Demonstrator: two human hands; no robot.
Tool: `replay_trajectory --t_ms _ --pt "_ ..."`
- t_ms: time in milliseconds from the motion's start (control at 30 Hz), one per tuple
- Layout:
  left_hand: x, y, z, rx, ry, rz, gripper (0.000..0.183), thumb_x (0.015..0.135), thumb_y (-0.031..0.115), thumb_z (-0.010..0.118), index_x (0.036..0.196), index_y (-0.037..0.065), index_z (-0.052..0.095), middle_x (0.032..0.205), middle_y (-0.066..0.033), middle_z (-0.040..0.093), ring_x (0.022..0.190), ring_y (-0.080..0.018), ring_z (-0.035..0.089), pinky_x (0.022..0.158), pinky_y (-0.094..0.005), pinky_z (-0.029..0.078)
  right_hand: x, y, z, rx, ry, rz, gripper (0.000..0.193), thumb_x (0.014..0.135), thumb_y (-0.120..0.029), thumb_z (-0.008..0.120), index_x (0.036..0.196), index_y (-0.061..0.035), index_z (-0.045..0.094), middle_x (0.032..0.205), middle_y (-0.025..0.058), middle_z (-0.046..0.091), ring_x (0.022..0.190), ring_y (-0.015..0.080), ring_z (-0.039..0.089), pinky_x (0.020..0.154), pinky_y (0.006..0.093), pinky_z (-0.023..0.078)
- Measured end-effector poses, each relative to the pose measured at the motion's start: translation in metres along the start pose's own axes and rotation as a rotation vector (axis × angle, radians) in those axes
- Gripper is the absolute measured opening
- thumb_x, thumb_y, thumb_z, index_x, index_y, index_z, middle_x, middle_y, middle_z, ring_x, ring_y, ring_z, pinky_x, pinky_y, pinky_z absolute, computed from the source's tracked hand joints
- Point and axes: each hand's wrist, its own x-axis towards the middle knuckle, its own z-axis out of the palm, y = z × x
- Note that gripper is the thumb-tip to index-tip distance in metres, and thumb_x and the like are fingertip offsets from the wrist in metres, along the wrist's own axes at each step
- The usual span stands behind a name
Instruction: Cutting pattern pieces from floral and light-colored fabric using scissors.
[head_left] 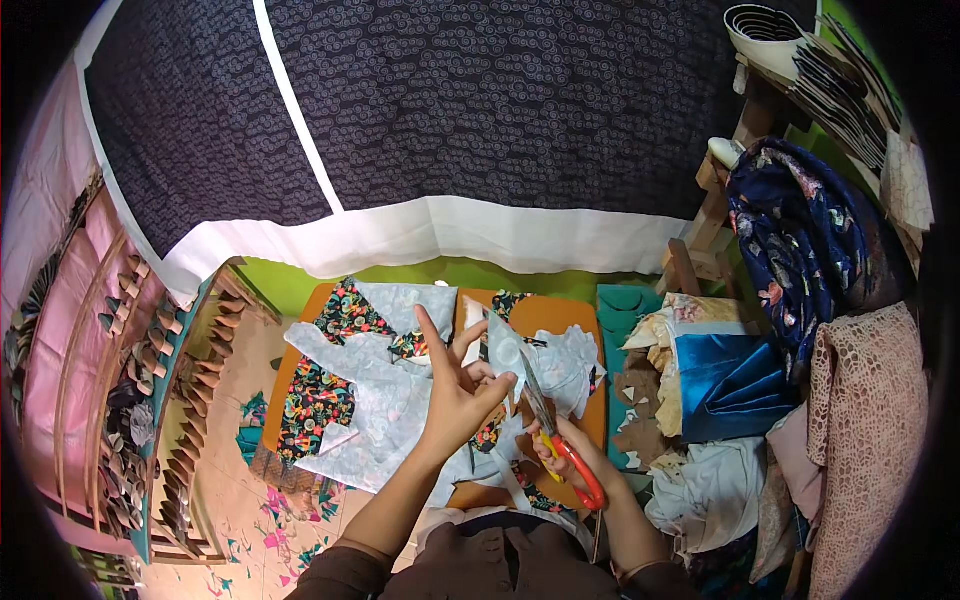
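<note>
Above the middle of a brown table, my left hand pinches a small pale, whitish piece of fabric between thumb and fingers, with its index finger stretched out. My right hand grips a pair of scissors by the red and yellow handles. The blades point up and away, right beside the pale piece; whether they touch it I cannot tell. Under my hands lie whitish fabric pieces and black floral fabric pieces. More whitish fabric is heaped on the table's right side.
To the left stands a rack with rows of pointed, shoe-like shapes. Coloured scraps litter the floor. On the right are piled cloths, including blue satin, navy floral fabric and pinkish lace. A dark patterned cloth spans the far side.
</note>
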Motion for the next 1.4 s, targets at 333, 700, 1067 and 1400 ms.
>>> replay_trajectory --t_ms 333,700,1067,1400 --pt "-0.01 -0.009 0.015 -0.067 0.016 0.045 0.111 0.07 -0.012 0.058 0.127 0.029 -0.028 0.123 -0.0188 0.035 0.067 -0.0073 0.047 0.063 -0.0212 0.044 -0.002 -0.002 0.012 -0.182 -0.129 -0.312 0.033 0.087 -0.018 0.048 0.115 -0.0044 0.036 0.086 0.0011 0.039 0.075 0.004 0.039 0.064 0.0135 0.039" --pt "-0.016 -0.021 0.016 -0.023 0.023 0.095 0.112 0.069 -0.011 0.058 0.127 0.028 -0.029 0.121 -0.0204 0.036 0.066 -0.0116 0.054 0.058 -0.0215 0.047 0.004 0.017 0.0 -0.356 -0.065 -0.306 0.042 0.086 -0.023 0.047 0.12 -0.0051 0.028 0.095 0.0039 0.04 0.084 0.01 0.041 0.069 0.0202 0.039" --pt "-0.02 -0.033 -0.001 -0.239 -0.16 -0.373 0.076 0.071 -0.007 0.059 0.13 0.007 0.014 0.092 -0.0089 0.058 0.073 -0.0095 0.055 0.061 -0.0202 0.044 0.006 0.025 -0.012 -0.49 -0.048 -0.339 0.04 0.084 -0.026 0.053 0.11 -0.0021 0.033 0.094 0.0051 0.044 0.082 0.0116 0.044 0.071 0.0247 0.041" --pt "-0.022 -0.044 -0.008 -0.035 -0.045 -0.419 0.015 0.082 0.013 0.056 0.094 0.003 0.053 0.065 0.0052 0.046 0.057 -0.0022 0.039 0.05 -0.0183 0.031 0.002 0.013 -0.001 -0.785 -0.135 -0.419 0.041 0.091 -0.041 0.031 0.113 -0.0071 0.034 0.087 0.0012 0.038 0.069 0.0039 0.037 0.056 0.0133 0.037"
